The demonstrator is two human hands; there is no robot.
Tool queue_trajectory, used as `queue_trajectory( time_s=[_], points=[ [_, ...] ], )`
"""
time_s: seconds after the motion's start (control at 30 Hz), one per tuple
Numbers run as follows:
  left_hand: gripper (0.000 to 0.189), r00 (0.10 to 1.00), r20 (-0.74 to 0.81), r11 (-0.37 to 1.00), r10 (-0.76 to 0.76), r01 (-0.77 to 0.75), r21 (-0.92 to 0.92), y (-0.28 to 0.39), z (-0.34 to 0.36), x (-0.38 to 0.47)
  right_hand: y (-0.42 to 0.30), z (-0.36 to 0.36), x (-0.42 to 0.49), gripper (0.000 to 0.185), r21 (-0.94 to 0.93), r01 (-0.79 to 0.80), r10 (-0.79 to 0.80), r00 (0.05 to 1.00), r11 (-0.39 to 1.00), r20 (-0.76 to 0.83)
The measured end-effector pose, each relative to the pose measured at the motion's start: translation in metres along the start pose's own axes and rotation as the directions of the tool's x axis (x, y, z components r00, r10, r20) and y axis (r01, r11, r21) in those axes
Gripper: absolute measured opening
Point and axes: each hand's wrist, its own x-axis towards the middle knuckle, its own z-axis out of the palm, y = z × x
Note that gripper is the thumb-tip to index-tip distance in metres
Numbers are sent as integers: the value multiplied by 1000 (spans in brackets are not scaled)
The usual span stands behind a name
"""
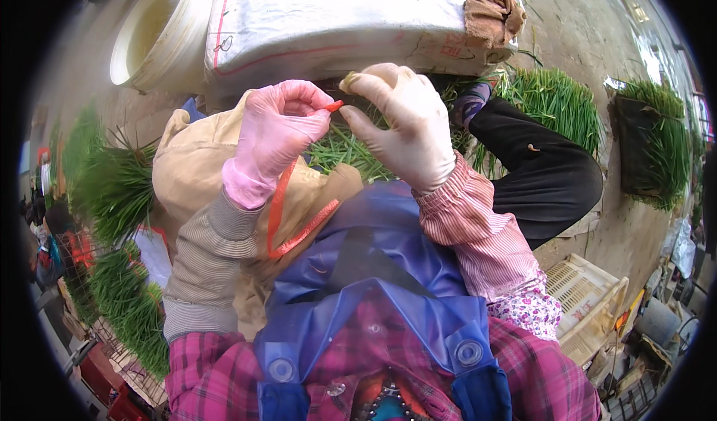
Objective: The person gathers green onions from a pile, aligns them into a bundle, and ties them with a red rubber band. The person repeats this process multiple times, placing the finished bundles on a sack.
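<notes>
My left hand [280,135], in a pink glove, pinches a red plastic strip [275,216] between thumb and fingers. One short end sticks out at the fingertips, and the long part hangs below the wrist and bends up over the tan cloth [196,163] on my lap. Just right of the red tip is my right hand [400,127], in a whitish glove, its thumb and fingers apart with nothing seen between them. A yellowish patch shows on its index fingertip. Loose green leaves [353,155] lie below and between the hands.
A white wrapped block [336,17] stands ahead, a brown rag [493,9] on its corner. At its left is a white bucket [162,34] with murky liquid. Bundles of green leafy stalks lie right [554,104] and left [120,185]. A cream plastic crate [588,303] sits at the lower right.
</notes>
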Motion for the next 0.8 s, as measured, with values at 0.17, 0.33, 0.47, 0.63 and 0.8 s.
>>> queue_trajectory(
  time_s=[0.17,0.33,0.47,0.63,0.8],
  points=[
    [7,999,-11,997,43,-42,62,2,1,-3,-1,-1,4,14,-200,200,-166,971,959,174],
    [9,1000,10,1000,10,-10,-8,4,2,-6,0,11,-3,18,210,-19,34,997,977,-68],
    [8,994,106,989,-20,35,-144,4,0,-2,1,17,-13,10,853,-510,558,741,109,372],
    [12,985,127,990,-115,124,-67,10,-13,8,13,29,-13,15,791,-603,519,647,-100,559],
    [9,994,85,994,-66,74,-85,26,-37,18,22,36,11,20,786,-566,364,697,-250,618]
  ],
)
